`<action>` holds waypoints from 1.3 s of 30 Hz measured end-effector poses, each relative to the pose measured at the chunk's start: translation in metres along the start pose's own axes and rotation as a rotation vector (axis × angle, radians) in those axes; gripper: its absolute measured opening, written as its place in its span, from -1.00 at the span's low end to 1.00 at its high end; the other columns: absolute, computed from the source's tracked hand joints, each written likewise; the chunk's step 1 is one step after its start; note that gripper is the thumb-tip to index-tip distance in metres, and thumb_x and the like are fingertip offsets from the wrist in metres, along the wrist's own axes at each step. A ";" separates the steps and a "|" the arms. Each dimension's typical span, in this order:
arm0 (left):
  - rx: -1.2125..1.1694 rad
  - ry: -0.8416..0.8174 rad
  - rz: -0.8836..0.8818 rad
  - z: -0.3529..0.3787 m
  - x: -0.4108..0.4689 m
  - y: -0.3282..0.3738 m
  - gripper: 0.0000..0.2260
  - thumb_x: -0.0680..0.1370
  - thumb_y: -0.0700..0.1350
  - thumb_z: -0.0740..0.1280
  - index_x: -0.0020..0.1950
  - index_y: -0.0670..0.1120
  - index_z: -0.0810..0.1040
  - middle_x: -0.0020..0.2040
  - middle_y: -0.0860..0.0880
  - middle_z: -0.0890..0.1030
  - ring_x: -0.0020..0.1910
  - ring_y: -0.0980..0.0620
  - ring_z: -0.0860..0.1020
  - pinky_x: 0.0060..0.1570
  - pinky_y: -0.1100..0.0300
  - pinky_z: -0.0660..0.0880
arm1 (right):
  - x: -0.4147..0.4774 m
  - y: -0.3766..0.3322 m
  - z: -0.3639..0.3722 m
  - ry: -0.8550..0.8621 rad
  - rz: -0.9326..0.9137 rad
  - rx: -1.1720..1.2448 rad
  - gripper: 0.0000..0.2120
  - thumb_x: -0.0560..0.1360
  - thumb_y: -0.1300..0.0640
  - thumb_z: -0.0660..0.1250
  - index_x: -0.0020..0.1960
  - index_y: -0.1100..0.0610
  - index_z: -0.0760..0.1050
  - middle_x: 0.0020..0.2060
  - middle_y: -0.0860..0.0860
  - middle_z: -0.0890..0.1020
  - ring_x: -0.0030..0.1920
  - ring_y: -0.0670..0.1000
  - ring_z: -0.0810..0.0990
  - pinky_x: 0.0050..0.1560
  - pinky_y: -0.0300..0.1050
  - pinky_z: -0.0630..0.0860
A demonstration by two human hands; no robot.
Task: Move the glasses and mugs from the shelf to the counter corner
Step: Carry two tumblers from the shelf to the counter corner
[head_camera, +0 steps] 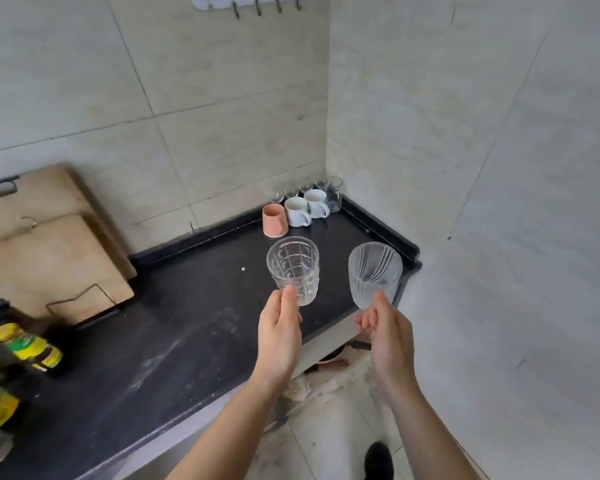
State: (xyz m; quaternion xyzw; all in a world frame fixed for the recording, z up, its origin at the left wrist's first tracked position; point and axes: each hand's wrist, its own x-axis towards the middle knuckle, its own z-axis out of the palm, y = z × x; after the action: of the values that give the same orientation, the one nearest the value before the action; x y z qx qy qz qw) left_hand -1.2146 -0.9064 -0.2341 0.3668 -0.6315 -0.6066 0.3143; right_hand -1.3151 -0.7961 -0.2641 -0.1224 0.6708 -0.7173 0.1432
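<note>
My left hand (279, 336) grips a clear patterned glass (293, 266) near its base, upright above the dark counter (174, 341). My right hand (388, 337) holds a frosted ribbed glass (374, 271) by its bottom, over the counter's right edge. In the far corner stand a pink cup (275, 220), two white mugs (298, 211) (317, 203) and several clear glasses (334, 194) against the wall.
Wooden cutting boards (52, 251) lean on the wall at left with a wire rack in front. Bottles with yellow labels (28, 346) stand at the left edge. Hooks (257, 5) hang on the wall above. Tiled floor lies below right.
</note>
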 end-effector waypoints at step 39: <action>-0.089 -0.009 -0.694 0.222 0.428 -0.138 -0.72 0.68 0.02 0.18 0.08 -0.11 0.61 0.14 0.05 0.59 0.20 0.12 0.48 0.21 0.15 0.37 | 0.494 0.150 0.070 -0.183 0.512 -0.373 -0.59 0.70 -0.03 0.07 -0.27 0.09 0.39 -0.09 0.03 0.66 -0.10 -0.07 0.67 -0.01 -0.11 0.45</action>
State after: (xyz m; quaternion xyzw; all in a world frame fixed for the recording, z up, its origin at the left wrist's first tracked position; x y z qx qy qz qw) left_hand -1.6187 -1.1483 -0.4073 0.5427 -0.4436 -0.7059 0.1023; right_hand -1.7425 -1.0525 -0.4175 -0.0375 0.7841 -0.5087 0.3537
